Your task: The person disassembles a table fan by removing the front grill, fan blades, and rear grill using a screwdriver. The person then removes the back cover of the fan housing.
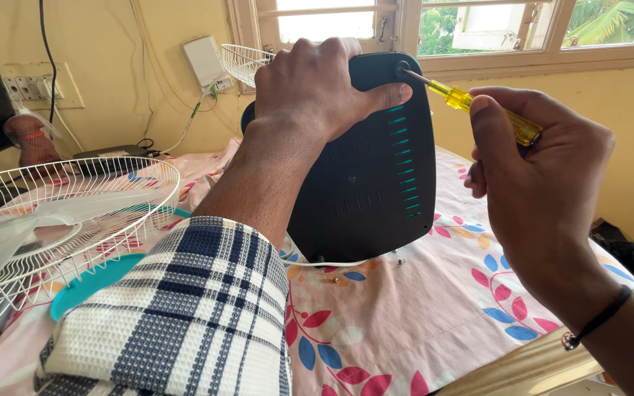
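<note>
My left hand grips the top edge of a dark rounded plastic housing with teal slots, holding it upright on the bed. My right hand holds a screwdriver with a clear yellow handle; its metal tip meets the housing's upper right corner. A checked sleeve covers my left forearm. Two small screws lie on the cloth just below the housing, beside a thin white cord.
A white wire fan guard lies at the left over a teal blade and a clear plastic bag. A second wire guard leans near the window. The floral bedsheet covers the surface; a wall socket and cables sit behind.
</note>
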